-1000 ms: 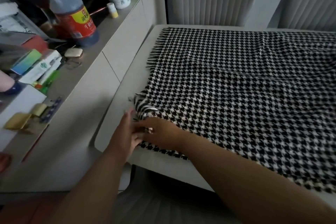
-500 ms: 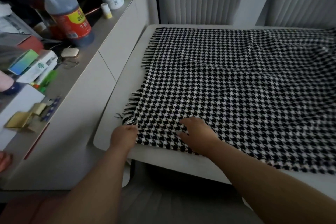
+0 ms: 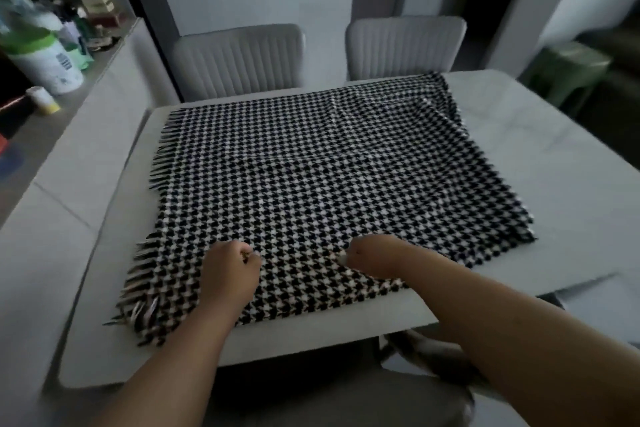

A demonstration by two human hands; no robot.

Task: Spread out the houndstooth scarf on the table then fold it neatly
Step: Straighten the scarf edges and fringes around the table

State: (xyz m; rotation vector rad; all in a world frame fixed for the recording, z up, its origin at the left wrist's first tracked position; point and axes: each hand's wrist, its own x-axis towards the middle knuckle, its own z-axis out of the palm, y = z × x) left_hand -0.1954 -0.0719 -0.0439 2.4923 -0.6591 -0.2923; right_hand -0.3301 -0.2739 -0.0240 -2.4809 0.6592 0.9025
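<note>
The black-and-white houndstooth scarf (image 3: 311,166) lies flat over the white table (image 3: 540,177), folded double, with its fringe along the left side and its fold at the right. My left hand (image 3: 230,270) rests on the scarf near the front edge with curled fingers that pinch the cloth. About a hand's width to the right, my right hand (image 3: 372,255) does the same, knuckles up, fingers tucked into the fabric. The front left fringe corner hangs slightly over the table's edge.
Two grey ribbed chairs (image 3: 239,59) (image 3: 405,45) stand at the far side. A white sideboard (image 3: 69,156) runs along the left with a green-lidded tub (image 3: 45,59) and bottles on it. A green stool (image 3: 568,69) is far right. A grey chair seat (image 3: 311,402) is below me.
The view has swung right and up. My left hand left the fringed front corner and moved right onto the scarf; my right hand also shifted right, and both now curl into the cloth.
</note>
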